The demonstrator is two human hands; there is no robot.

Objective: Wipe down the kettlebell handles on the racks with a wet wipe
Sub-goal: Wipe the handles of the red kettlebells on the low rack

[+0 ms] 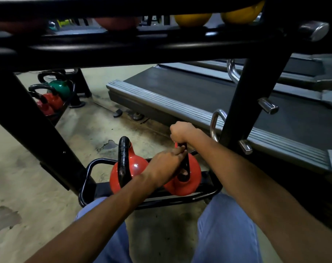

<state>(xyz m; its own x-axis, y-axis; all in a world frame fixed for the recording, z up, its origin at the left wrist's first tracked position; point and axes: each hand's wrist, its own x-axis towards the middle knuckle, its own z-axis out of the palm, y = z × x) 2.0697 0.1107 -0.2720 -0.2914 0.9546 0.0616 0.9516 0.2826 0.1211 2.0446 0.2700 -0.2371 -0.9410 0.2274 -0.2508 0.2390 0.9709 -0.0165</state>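
Note:
Two red kettlebells with black handles sit on the rack's bottom tray. The left kettlebell stands free, its handle upright. My left hand wraps the side of the right kettlebell's handle, above its red body. My right hand is a closed fist over the top of that same handle. No wet wipe shows; anything inside either fist is hidden.
A thick black shelf beam crosses overhead, carrying yellow kettlebells. Slanted rack posts stand left and right, the right one with chrome pegs. A treadmill deck lies behind. Green and red kettlebells sit far left.

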